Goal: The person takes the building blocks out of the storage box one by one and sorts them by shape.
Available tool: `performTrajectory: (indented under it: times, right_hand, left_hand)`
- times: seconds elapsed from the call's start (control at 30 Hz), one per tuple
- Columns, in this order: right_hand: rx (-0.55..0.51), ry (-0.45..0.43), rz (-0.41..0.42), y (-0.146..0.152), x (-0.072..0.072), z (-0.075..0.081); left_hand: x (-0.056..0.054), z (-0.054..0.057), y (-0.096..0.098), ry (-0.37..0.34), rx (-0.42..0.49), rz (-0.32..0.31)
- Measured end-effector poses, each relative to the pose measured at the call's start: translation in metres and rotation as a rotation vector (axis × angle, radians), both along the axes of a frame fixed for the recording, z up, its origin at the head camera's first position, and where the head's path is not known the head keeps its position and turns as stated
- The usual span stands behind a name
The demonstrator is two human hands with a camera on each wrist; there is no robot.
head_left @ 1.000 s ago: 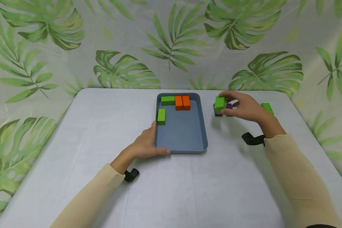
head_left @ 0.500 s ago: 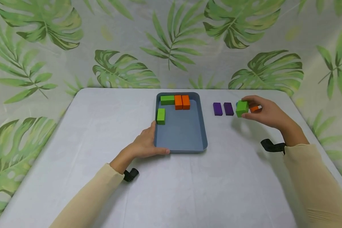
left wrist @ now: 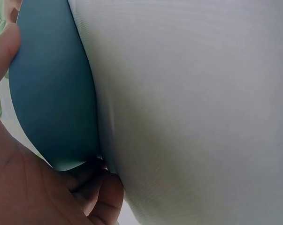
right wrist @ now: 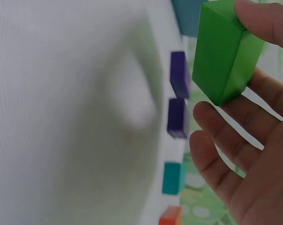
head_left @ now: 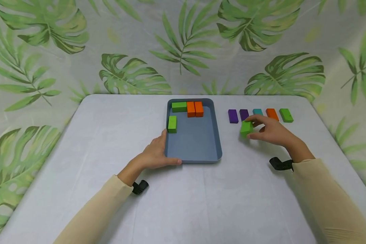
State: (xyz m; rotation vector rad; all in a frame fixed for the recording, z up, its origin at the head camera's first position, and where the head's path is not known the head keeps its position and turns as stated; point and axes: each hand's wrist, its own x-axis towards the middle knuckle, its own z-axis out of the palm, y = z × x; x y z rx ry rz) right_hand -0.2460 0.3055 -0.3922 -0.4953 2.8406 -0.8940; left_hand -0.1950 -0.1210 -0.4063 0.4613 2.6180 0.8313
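My right hand pinches a green block between thumb and fingers, just in front of the row of blocks right of the tray. In the right wrist view the green block stands with its long side slanting, and the lower fingers are bent beside it. My left hand holds the front left corner of the blue-grey tray, thumb along the front wall and fingers at the left side. The left wrist view has the tray wall between thumb and curled fingers. Inside the tray lie two green blocks and two orange blocks.
Behind the right hand runs a row: two purple blocks, a teal block, an orange block and a green block. The white-covered table ends at a leaf-patterned cloth behind.
The right hand carried the green block rightward past the purple blocks, then back left and nearer. The teal, orange and green blocks in the row came into sight. The left hand stayed put.
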Motion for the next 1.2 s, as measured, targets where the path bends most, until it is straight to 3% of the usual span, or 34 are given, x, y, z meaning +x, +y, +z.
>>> performTrajectory:
  times: [0.37,0.83,1.2]
  right_hand:
    - [0.037,-0.032,0.096,-0.023,-0.007,-0.019]
    - [0.077,-0.079,0.073,-0.027,-0.009,-0.021]
    - [0.054,-0.065,0.071,-0.026,-0.009,-0.02]
  left_hand:
    - [0.0,-0.001,0.001,0.003,0.012,-0.001]
    - [-0.002,-0.004,0.0,0.01,-0.011,0.013]
    - [-0.001,-0.003,0.001,0.013,-0.008,0.001]
